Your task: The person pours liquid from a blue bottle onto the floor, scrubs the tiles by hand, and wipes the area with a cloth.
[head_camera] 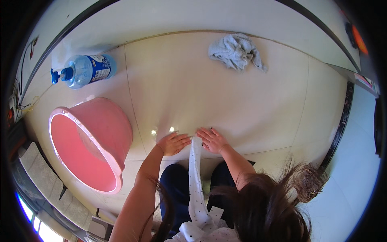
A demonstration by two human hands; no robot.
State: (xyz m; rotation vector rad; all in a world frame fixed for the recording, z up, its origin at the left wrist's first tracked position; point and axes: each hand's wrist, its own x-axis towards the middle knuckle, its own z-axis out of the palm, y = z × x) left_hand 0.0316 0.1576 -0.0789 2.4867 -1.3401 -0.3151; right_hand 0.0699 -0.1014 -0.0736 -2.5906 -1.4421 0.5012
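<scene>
My left hand (174, 143) and my right hand (211, 140) are side by side, low over or on the beige tiled floor (211, 99); whether they touch it I cannot tell. Neither holds anything. The loose end of a white dotted fabric tie (196, 169) hangs between them, close to the fingers. A pink plastic tub (104, 130) is left of my left hand, its opening facing lower left. Beyond it, a clear blue pump bottle (86, 71) with a blue label has its pump pointing left. A crumpled grey cloth (235, 51) is on the floor near the far wall.
A white wall or panel (181, 15) borders the far side of the floor. Cables (20, 93) are at the left edge. A grey cushioned seat (45, 178) stands lower left. At right are a dark threshold strip (337, 133) and a brown bristly bundle (310, 183).
</scene>
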